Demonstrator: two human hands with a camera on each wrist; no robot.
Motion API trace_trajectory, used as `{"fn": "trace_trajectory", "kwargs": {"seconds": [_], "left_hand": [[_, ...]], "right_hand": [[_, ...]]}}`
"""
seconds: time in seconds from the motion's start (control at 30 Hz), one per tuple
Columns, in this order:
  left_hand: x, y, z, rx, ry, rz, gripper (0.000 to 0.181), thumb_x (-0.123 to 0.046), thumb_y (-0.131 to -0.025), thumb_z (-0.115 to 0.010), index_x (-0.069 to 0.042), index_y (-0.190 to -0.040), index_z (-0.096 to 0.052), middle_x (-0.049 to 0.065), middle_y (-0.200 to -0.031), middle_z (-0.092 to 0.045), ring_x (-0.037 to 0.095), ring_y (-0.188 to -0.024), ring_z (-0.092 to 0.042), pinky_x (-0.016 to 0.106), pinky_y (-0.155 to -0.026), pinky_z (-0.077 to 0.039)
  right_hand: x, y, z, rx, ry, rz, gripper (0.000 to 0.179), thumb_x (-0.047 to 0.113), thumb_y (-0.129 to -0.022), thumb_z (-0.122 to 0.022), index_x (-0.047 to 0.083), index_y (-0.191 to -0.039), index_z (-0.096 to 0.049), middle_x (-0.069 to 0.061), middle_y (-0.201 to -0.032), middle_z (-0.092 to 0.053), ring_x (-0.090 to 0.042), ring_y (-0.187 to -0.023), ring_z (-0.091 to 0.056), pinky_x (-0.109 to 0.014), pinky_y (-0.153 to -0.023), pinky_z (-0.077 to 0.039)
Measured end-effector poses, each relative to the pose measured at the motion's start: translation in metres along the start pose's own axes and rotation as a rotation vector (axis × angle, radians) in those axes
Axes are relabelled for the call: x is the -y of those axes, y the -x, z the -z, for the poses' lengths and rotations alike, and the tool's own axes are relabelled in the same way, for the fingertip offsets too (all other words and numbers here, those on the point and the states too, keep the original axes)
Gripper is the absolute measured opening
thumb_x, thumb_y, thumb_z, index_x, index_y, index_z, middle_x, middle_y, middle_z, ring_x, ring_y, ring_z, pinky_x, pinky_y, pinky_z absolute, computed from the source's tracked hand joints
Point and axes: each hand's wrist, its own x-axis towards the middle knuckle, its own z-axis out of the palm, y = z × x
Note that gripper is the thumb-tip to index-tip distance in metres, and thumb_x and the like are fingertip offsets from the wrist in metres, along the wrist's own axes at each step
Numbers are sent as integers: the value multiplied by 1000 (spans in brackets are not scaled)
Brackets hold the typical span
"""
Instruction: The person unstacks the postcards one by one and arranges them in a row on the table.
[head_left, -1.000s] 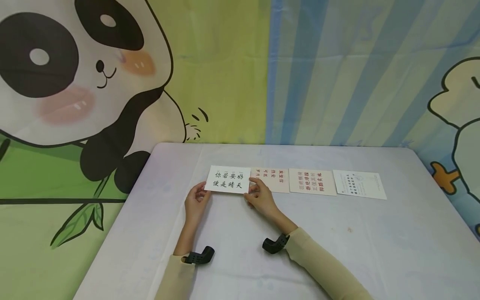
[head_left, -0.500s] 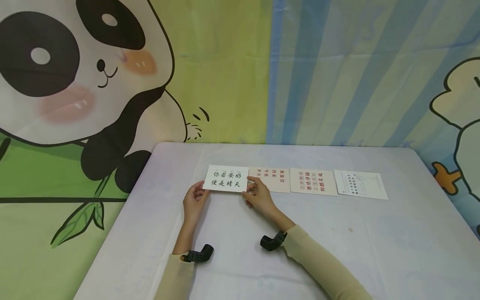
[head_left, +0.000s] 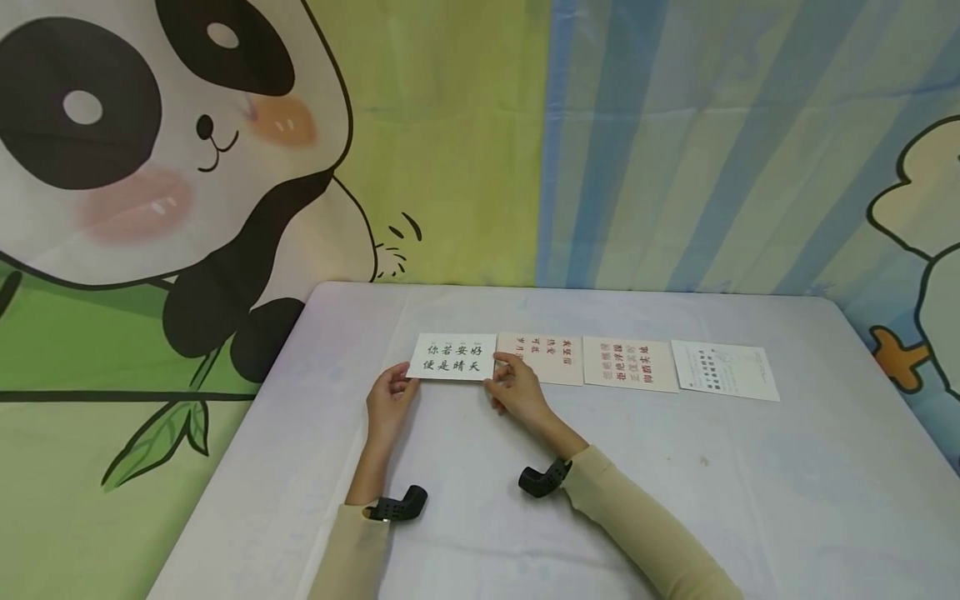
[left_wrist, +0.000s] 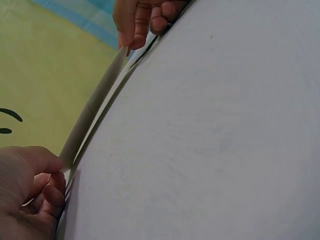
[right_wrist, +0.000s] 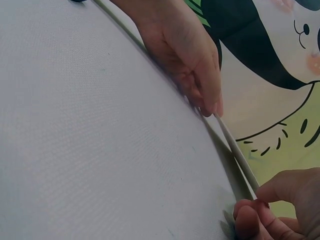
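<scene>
A white card (head_left: 453,357) with two rows of dark characters lies level with the row's left end in the head view. My left hand (head_left: 390,404) pinches its near left corner. At the near right corner, my right hand (head_left: 519,393) pinches it between thumb and fingers. Both wrist views show the card (left_wrist: 95,107) almost edge-on, its near edge tilted a little off the tabletop with a narrow gap beneath. Whether its far edge touches the table is hidden. Just right of it lies a pinkish card with red characters (head_left: 546,360), partly behind my right fingers.
Another pinkish card with red characters (head_left: 630,365) and a white card with small print (head_left: 726,370) continue the row rightward. They lie on a white-covered table (head_left: 645,517). A panda-printed backdrop (head_left: 247,192) rises behind the table's far edge.
Both hands have shifted the white card slightly left, away from the neighbouring pinkish card, and it now appears slightly lower. The grips look the same. The head view has shifted a little.
</scene>
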Motion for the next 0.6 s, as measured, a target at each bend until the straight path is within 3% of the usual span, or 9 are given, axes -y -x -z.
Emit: {"fn": "trace_trajectory", "kwargs": {"seconds": [0.33,0.6], "left_hand": [[-3,-4,1,29,-61,11,37,-5,-87,-68,3,-123,-62,17,-107,-64,15,-84,-59,12,-67,-43],[-5,-5,2,-16,-102,-9,34,-7,-85,-70,3,-118,-65,17,-100,-65,18,-80,-61,13,-63,-42]], "right_hand": [[-1,-4,0,4,9,-11,53,-2,-88,-65,-5,-137,-47,-10,-91,-57,-9,-49,-53,-24,-44,-47],[-2,-5,0,12,-6,1,48,-4,-88,-63,-7,-134,-49,-10,-86,-59,-10,-46,-52,-23,-41,-44]]}}
